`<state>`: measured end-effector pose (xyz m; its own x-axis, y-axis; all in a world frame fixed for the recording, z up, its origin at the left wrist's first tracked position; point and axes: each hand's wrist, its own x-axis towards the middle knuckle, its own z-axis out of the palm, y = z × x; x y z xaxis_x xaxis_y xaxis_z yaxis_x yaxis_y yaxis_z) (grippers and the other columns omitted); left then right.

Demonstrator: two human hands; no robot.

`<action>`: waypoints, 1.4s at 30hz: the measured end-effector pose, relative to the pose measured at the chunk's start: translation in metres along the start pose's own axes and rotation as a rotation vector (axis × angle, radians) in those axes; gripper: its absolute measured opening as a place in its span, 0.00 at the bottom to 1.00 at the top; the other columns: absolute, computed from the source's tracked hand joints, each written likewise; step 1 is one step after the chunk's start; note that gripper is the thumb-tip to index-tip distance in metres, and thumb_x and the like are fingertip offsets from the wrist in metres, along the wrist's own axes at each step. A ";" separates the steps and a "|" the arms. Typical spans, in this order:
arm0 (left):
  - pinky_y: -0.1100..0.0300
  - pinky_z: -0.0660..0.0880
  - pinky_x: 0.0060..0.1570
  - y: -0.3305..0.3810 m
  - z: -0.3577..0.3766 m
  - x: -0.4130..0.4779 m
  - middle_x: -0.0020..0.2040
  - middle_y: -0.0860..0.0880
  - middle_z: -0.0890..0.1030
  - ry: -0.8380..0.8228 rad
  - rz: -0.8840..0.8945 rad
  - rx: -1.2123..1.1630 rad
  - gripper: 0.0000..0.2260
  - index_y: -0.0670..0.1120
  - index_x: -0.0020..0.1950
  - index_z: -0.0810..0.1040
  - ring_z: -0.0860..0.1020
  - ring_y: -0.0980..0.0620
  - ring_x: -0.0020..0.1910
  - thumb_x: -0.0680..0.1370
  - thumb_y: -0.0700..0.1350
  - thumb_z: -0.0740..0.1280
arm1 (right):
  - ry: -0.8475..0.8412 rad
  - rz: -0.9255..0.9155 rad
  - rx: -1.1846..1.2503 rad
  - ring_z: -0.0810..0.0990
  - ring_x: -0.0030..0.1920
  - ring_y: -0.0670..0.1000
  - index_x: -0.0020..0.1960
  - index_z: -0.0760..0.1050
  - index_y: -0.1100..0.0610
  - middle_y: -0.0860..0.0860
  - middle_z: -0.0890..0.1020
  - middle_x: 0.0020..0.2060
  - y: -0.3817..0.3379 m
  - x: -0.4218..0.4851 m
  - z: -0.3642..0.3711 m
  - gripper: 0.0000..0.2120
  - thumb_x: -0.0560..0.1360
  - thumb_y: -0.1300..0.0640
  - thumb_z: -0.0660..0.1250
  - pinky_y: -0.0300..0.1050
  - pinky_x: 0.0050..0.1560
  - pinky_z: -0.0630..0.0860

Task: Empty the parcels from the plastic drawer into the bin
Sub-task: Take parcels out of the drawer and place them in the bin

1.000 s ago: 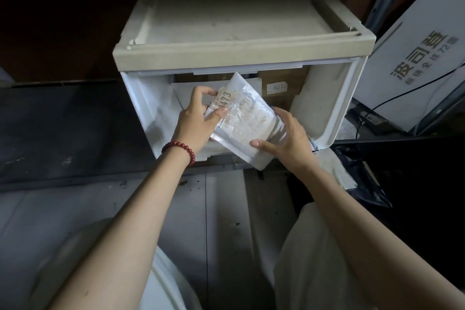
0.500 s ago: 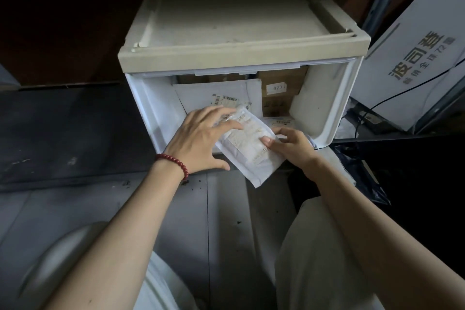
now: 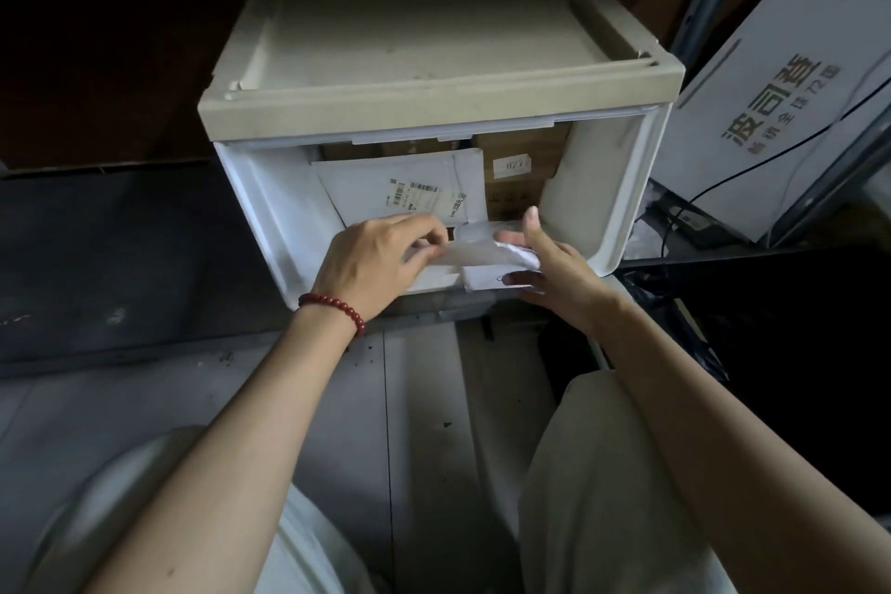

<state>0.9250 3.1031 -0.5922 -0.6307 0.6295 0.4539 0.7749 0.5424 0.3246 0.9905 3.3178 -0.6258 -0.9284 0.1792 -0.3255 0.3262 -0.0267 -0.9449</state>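
A white plastic drawer (image 3: 270, 207) under a beige top stands open toward me. Inside, a white envelope parcel (image 3: 400, 188) with barcode labels leans at the back beside a brown cardboard box (image 3: 520, 164). At the drawer's front edge both hands hold a small clear-wrapped parcel (image 3: 477, 246), now lying nearly flat. My left hand (image 3: 371, 265), with a red bead bracelet, pinches its left end. My right hand (image 3: 554, 270) grips its right end, thumb raised. A white slip (image 3: 487, 280) lies just beneath the parcel. No bin can be identified.
A white carton (image 3: 781, 111) with dark printed characters leans at the right, a black cable (image 3: 752, 159) across it. Black plastic film (image 3: 694, 333) lies below the drawer's right corner. Grey floor panels (image 3: 419, 400) run between my knees; a dark surface (image 3: 106, 246) lies left.
The small parcel went from held up and tilted in the drawer mouth to low and flat at the front edge. Both hands dropped with it, uncovering the white envelope behind.
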 end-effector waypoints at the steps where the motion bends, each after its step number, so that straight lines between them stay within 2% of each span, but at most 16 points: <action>1: 0.54 0.81 0.41 0.001 0.000 0.003 0.44 0.53 0.84 0.022 -0.028 -0.026 0.03 0.49 0.48 0.80 0.81 0.53 0.41 0.76 0.46 0.70 | -0.025 0.020 0.043 0.84 0.42 0.44 0.56 0.80 0.44 0.43 0.83 0.52 -0.002 -0.002 -0.002 0.34 0.66 0.24 0.53 0.40 0.46 0.76; 3: 0.54 0.80 0.43 0.004 0.000 0.010 0.46 0.52 0.83 0.062 -0.077 -0.091 0.03 0.48 0.49 0.78 0.81 0.52 0.43 0.77 0.46 0.69 | -0.073 0.040 0.222 0.83 0.40 0.48 0.57 0.79 0.49 0.48 0.84 0.50 -0.004 -0.005 -0.007 0.33 0.75 0.28 0.47 0.42 0.43 0.77; 5: 0.56 0.79 0.45 0.010 0.000 0.018 0.48 0.52 0.81 0.081 -0.127 -0.174 0.04 0.46 0.50 0.76 0.80 0.52 0.45 0.78 0.46 0.66 | -0.065 0.050 0.450 0.80 0.36 0.52 0.51 0.77 0.56 0.54 0.82 0.46 -0.005 -0.014 -0.016 0.23 0.80 0.43 0.48 0.44 0.38 0.74; 7: 0.57 0.77 0.43 0.019 0.001 0.026 0.48 0.54 0.79 0.076 -0.158 -0.230 0.04 0.46 0.49 0.73 0.79 0.52 0.45 0.79 0.46 0.65 | -0.054 0.039 0.605 0.77 0.35 0.53 0.45 0.75 0.58 0.55 0.79 0.42 -0.002 -0.026 -0.027 0.16 0.76 0.52 0.51 0.45 0.38 0.72; 9: 0.60 0.74 0.42 0.030 0.006 0.034 0.47 0.55 0.77 0.079 -0.186 -0.273 0.04 0.46 0.49 0.72 0.77 0.54 0.44 0.79 0.45 0.65 | -0.091 -0.040 0.683 0.77 0.39 0.52 0.46 0.79 0.58 0.54 0.80 0.43 0.005 -0.035 -0.036 0.16 0.70 0.55 0.54 0.47 0.44 0.73; 11: 0.61 0.72 0.44 0.043 0.012 0.041 0.47 0.54 0.77 0.088 -0.228 -0.333 0.04 0.46 0.49 0.71 0.76 0.55 0.45 0.79 0.45 0.65 | -0.098 -0.135 0.574 0.81 0.46 0.51 0.54 0.81 0.57 0.52 0.83 0.50 0.014 -0.045 -0.043 0.17 0.72 0.56 0.57 0.46 0.53 0.76; 14: 0.57 0.76 0.45 0.067 0.027 0.047 0.49 0.54 0.76 0.068 -0.292 -0.432 0.04 0.47 0.51 0.70 0.75 0.55 0.48 0.80 0.46 0.64 | -0.026 -0.207 0.408 0.81 0.58 0.54 0.64 0.75 0.56 0.53 0.82 0.58 0.026 -0.056 -0.047 0.21 0.73 0.52 0.70 0.50 0.59 0.78; 16: 0.57 0.77 0.44 0.082 0.039 0.050 0.50 0.54 0.76 0.027 -0.309 -0.461 0.05 0.48 0.51 0.70 0.76 0.55 0.49 0.80 0.47 0.64 | 0.070 -0.220 0.365 0.82 0.56 0.56 0.61 0.77 0.55 0.54 0.83 0.56 0.030 -0.062 -0.052 0.23 0.69 0.52 0.76 0.54 0.58 0.79; 20: 0.59 0.78 0.42 0.100 0.066 0.054 0.47 0.58 0.75 -0.086 -0.278 -0.486 0.08 0.51 0.52 0.71 0.77 0.56 0.47 0.78 0.51 0.67 | 0.219 -0.205 0.280 0.84 0.53 0.53 0.60 0.77 0.54 0.51 0.85 0.53 0.042 -0.078 -0.079 0.18 0.71 0.57 0.75 0.49 0.52 0.81; 23: 0.63 0.75 0.39 0.102 0.088 0.054 0.46 0.60 0.76 -0.214 -0.224 -0.384 0.11 0.53 0.52 0.71 0.77 0.59 0.45 0.75 0.55 0.68 | 0.319 -0.137 0.210 0.85 0.50 0.53 0.59 0.77 0.54 0.51 0.85 0.50 0.058 -0.096 -0.111 0.19 0.70 0.55 0.76 0.49 0.49 0.82; 27: 0.52 0.78 0.46 0.101 0.108 0.054 0.46 0.61 0.75 -0.348 -0.056 -0.076 0.10 0.58 0.51 0.69 0.78 0.52 0.49 0.75 0.57 0.67 | 0.410 -0.069 0.081 0.85 0.48 0.47 0.60 0.75 0.50 0.49 0.84 0.51 0.082 -0.125 -0.149 0.22 0.69 0.54 0.77 0.41 0.43 0.81; 29: 0.50 0.78 0.47 0.105 0.113 0.054 0.47 0.62 0.74 -0.394 -0.015 -0.036 0.10 0.59 0.52 0.69 0.79 0.51 0.50 0.75 0.58 0.66 | 0.446 0.000 -0.016 0.84 0.47 0.47 0.59 0.74 0.47 0.48 0.83 0.51 0.094 -0.140 -0.165 0.22 0.68 0.51 0.77 0.40 0.40 0.80; 31: 0.50 0.78 0.47 0.111 0.117 0.055 0.48 0.61 0.75 -0.399 0.003 -0.040 0.11 0.59 0.54 0.70 0.79 0.51 0.51 0.75 0.59 0.66 | 0.452 0.071 -0.092 0.83 0.48 0.48 0.59 0.71 0.47 0.48 0.81 0.52 0.106 -0.153 -0.177 0.23 0.68 0.50 0.77 0.43 0.40 0.81; 34: 0.51 0.78 0.46 0.119 0.124 0.054 0.53 0.56 0.79 -0.359 0.025 -0.023 0.13 0.57 0.57 0.71 0.79 0.49 0.52 0.75 0.59 0.65 | 0.433 0.141 -0.168 0.81 0.51 0.49 0.59 0.68 0.47 0.47 0.79 0.53 0.120 -0.168 -0.186 0.25 0.68 0.51 0.77 0.49 0.49 0.82; 38: 0.51 0.77 0.48 0.125 0.130 0.053 0.55 0.56 0.79 -0.404 0.065 0.054 0.13 0.57 0.58 0.71 0.78 0.50 0.55 0.76 0.58 0.65 | 0.372 0.214 -0.225 0.80 0.55 0.52 0.66 0.63 0.47 0.50 0.76 0.58 0.134 -0.176 -0.184 0.33 0.68 0.52 0.78 0.55 0.56 0.80; 42: 0.54 0.76 0.46 0.121 0.128 0.054 0.54 0.57 0.79 -0.381 0.077 0.078 0.12 0.57 0.58 0.71 0.78 0.51 0.55 0.76 0.57 0.65 | 0.315 0.246 -0.339 0.74 0.59 0.50 0.73 0.54 0.43 0.45 0.69 0.61 0.146 -0.171 -0.172 0.43 0.68 0.52 0.77 0.50 0.61 0.75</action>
<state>0.9799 3.2741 -0.6347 -0.5521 0.8237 0.1292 0.8246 0.5165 0.2309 1.2280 3.4524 -0.7025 -0.7356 0.4961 -0.4613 0.6154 0.2049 -0.7611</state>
